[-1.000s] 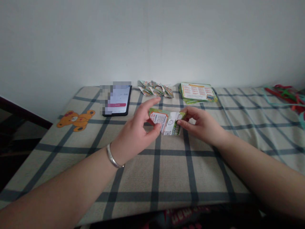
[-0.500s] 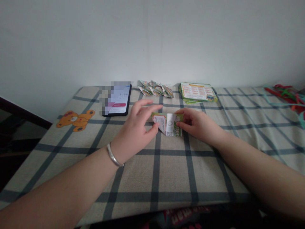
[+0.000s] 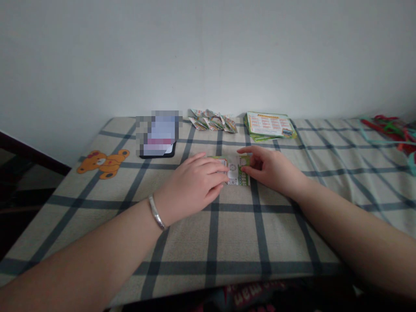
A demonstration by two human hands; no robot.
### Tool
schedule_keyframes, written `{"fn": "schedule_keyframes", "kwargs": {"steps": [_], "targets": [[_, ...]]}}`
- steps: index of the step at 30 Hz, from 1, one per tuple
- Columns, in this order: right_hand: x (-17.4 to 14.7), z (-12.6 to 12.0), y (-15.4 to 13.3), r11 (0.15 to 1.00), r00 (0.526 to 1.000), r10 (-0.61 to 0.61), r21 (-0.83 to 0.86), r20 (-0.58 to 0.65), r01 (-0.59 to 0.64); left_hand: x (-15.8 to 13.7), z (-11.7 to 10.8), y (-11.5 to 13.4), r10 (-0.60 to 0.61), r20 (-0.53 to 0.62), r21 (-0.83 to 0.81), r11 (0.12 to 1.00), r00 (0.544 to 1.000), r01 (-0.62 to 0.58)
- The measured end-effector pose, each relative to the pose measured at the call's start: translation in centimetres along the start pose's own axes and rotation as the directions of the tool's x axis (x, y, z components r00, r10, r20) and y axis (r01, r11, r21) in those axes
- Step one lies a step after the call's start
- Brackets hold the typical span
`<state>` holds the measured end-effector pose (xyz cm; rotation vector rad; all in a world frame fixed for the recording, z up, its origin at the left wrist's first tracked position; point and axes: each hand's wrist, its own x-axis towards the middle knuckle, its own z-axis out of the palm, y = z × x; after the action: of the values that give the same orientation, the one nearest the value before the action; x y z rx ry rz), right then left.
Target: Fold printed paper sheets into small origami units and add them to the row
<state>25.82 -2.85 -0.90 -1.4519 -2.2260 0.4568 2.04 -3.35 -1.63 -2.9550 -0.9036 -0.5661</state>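
A small printed paper card [image 3: 234, 171], green and white with creases, lies on the checked cloth between my hands. My left hand [image 3: 198, 177], with a silver bangle at the wrist, lies flat with its fingers over the card's left part, hiding much of it. My right hand [image 3: 264, 167] holds the right end: the thumb presses on the printed face, and the index finger reaches along the far edge. The other right fingers are curled and partly hidden.
Folded paper pieces [image 3: 212, 121] sit near the wall. Beside them is a stack of flat printed cards [image 3: 270, 125]. A phone [image 3: 159, 149], partly blurred, and a bear-shaped cutout [image 3: 103, 164] are at left. Coloured ribbons [image 3: 390, 128] lie far right.
My left hand has come down from above the card and now lies flat over its left part. The raised left flap has gone down. My right hand has hardly moved.
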Motion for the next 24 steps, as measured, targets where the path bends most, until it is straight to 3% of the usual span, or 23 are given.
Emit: {"fn": "schedule_keyframes", "kwargs": {"steps": [3, 8, 14, 20, 24], "targets": [[-0.1, -0.4, 0.0, 0.999, 1.000, -0.023, -0.024, 0.014, 0.023, -0.1, 0.0, -0.1, 0.001, 0.029, -0.012, 1.000, 1.000, -0.001], [-0.4, -1.7, 0.0, 0.970, 0.978, -0.160, -0.160, 0.137, 0.181, -0.2, 0.0, 0.0, -0.012, 0.050, -0.017, 1.000, 0.999, 0.013], [-0.5, -2.1, 0.3, 0.920, 0.948, -0.253, -0.257, 0.193, 0.297, 0.0, -0.1, 0.0, 0.001, 0.035, -0.070, 0.998, 0.999, 0.002], [-0.7, -2.1, 0.5, 0.908, 0.943, -0.307, -0.257, 0.131, 0.332, 0.2, -0.2, -0.1, 0.014, 0.036, -0.098, 0.995, 0.999, -0.010], [-0.7, -2.2, 0.3, 0.868, 0.915, -0.384, -0.290, 0.123, 0.403, 0.1, -0.2, -0.1, 0.008, 0.040, -0.094, 0.996, 0.999, -0.004]]}}
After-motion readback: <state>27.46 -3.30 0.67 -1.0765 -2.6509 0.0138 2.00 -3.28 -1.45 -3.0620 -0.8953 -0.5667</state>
